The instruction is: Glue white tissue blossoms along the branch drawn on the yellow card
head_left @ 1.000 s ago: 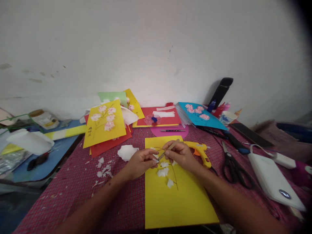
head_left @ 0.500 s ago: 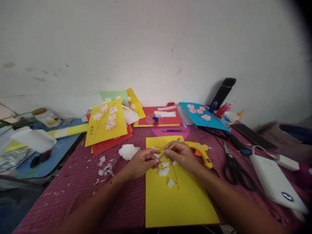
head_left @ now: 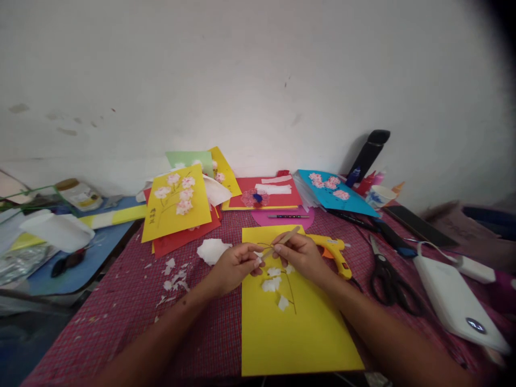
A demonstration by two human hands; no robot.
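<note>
Left hand (head_left: 237, 265): on my feed, fingertips pinching a white scrap (head_left: 258, 255)
Right hand (head_left: 297, 252): fingers clamped on a flat stick (head_left: 291, 234), lower end by that scrap
Yellow sheet (head_left: 294, 344): right below the fingers

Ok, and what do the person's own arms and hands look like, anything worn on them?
The left hand and right hand wear no gloves. Both forearms are bare, with no sleeve, watch or bracelet showing; the left has one small round spot.
</note>
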